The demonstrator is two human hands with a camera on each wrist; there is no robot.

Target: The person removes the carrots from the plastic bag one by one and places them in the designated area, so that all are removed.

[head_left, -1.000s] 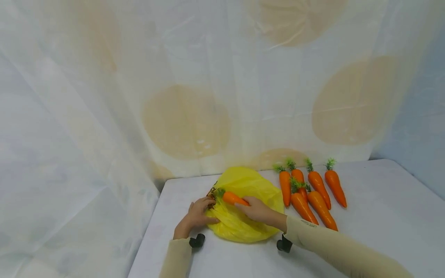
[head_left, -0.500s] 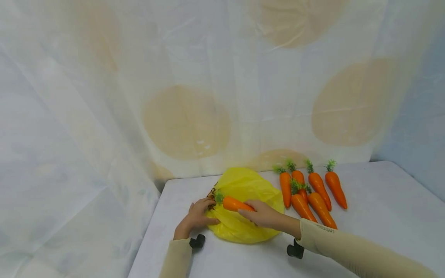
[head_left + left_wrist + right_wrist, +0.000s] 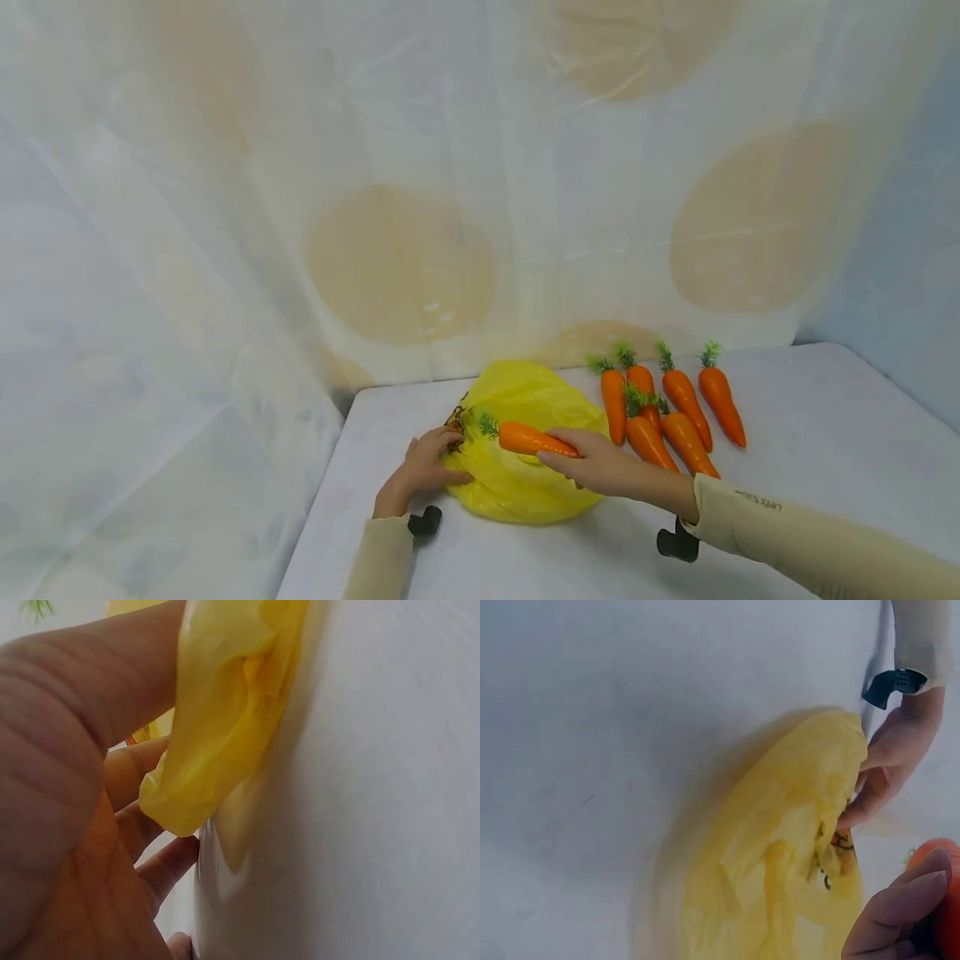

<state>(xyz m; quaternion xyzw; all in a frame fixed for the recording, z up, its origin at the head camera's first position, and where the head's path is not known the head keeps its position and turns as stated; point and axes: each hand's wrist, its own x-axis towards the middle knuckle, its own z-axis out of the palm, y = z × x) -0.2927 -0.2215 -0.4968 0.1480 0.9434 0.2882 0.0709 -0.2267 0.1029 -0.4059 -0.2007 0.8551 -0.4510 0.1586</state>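
My right hand (image 3: 603, 462) grips an orange carrot (image 3: 525, 438) by its tapered end, its green leafy top pointing left. The carrot is held over a yellow plastic bag (image 3: 513, 392) lying on the table; in the right wrist view, thumb and fingers wrap the carrot (image 3: 951, 885) at the lower right corner. At the bag's left edge, near dark printing, rests my left hand (image 3: 427, 465), thumb and fingers spread apart. In the left wrist view a fold of the bag (image 3: 225, 697) covers the thumb tip, and the fingers reach behind it.
Several orange carrots (image 3: 720, 404) with green tops lie together on the white table (image 3: 817, 467), right of the bag. A pale curtain (image 3: 555, 208) with tan spots hangs behind the table. Black wrist cameras (image 3: 678, 542) sit under both wrists.
My right hand has moved right with the carrot, drawing its leafy top away from the left hand and the bag's printed edge. The left hand has stayed in place.
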